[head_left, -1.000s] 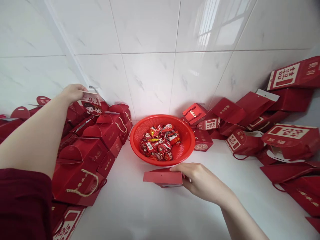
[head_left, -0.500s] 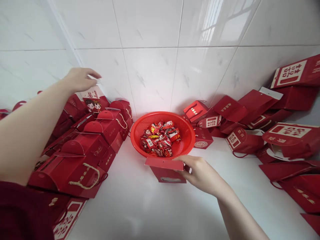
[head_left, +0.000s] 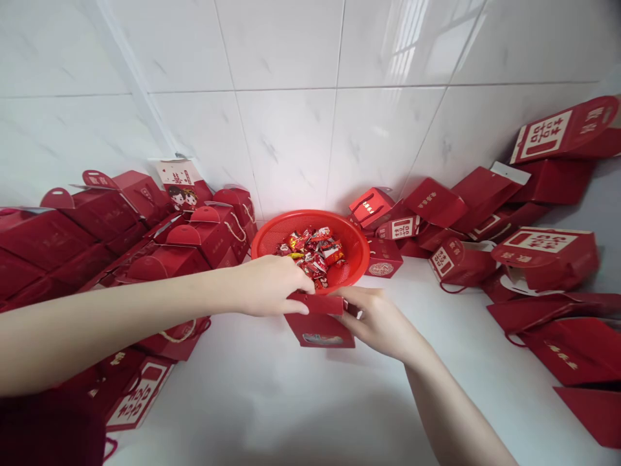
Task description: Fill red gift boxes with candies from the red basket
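A small red gift box (head_left: pixel 320 329) stands upright on the white counter just in front of a red plastic basket (head_left: pixel 272 234) full of wrapped candies (head_left: pixel 313 254). My left hand (head_left: pixel 272 286) grips the top left edge of the box, fingers curled over it. My right hand (head_left: pixel 376 320) pinches the box's top right edge. Both hands hold the same box at its upper rim.
Piles of red gift boxes with rope handles (head_left: pixel 160 259) fill the left side. More red boxes and flat bags (head_left: pixel 543 252) lie heaped at the right against the white tiled wall (head_left: pixel 291 129). A box with a cartoon couple (head_left: pixel 180 186) leans in the corner.
My left hand has come down from the corner box on the left pile to the small box's top. My right hand stood that box up from lying flat.
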A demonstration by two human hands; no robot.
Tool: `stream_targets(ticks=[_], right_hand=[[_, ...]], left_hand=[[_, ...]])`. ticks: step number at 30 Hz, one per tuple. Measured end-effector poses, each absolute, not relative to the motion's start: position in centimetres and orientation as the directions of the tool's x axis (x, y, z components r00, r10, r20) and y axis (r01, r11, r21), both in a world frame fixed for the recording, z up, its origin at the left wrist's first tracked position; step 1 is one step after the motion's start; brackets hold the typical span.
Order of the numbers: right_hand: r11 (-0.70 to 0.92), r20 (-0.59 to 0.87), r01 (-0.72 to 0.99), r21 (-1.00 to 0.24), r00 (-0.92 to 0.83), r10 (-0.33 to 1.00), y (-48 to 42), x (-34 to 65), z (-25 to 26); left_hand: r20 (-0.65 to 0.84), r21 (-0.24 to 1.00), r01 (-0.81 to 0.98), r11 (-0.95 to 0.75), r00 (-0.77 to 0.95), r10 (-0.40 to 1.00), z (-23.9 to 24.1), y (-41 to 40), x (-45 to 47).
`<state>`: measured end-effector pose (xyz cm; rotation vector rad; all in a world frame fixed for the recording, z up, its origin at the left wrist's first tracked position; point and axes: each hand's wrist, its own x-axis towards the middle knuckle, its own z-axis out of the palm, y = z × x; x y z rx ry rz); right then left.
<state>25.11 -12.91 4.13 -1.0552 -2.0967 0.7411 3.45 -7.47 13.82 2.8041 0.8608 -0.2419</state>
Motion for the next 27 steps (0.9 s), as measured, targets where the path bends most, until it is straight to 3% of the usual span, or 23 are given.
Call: stream_targets(ticks=[4,8,13,17,19,22,24,27], right_hand=[[0.514,0.295,0.436,-0.738,-0.477,0.828,-13.2,24.6,4.3],[0.509,0.336,0.385,-0.77,-0.434,0.836,-13.3,25.3,4.7],[0.536,0.403,0.469,-0.702,-0.359,0.842,-12.7,27.1,4.9],[0.551,0.417,0.491,-0.675,-0.362,0.834,-12.2,27.5,4.9],[0.548,0.407,0.505,-0.666,-0.369,0.835,-12.1,27.4,4.7],[0.539,0.383,0.528,-0.656,-0.382,0.841,-11.9,27.3,4.3],[0.537,0.365,0.538,-0.65,-0.399,0.841,-11.7,27.2,4.0],[0.533,0.338,0.554,-0.639,-0.42,0.842,-11.3,27.2,3.6]], left_hand=[[-0.227,0.072,0.561,-0.825,0.815,0.534,13.4,-7.1,3.3],[-0.145,-0.06,0.591,-0.805,0.792,0.592,17.9,-5.5,0.9],[0.175,-0.264,0.847,-0.46,0.512,0.841,26.7,-1.2,-6.2],[0.519,-0.367,0.925,-0.097,0.29,0.804,30.1,3.0,-11.8],[0.57,-0.33,0.944,0.011,0.19,0.799,29.9,5.6,-14.3],[0.532,-0.188,0.974,0.124,-0.005,0.847,27.9,9.9,-17.9],[0.589,-0.132,0.991,0.018,0.063,0.806,26.0,12.3,-20.3],[0.578,-0.081,0.997,0.012,0.037,0.815,23.5,14.5,-22.9]])
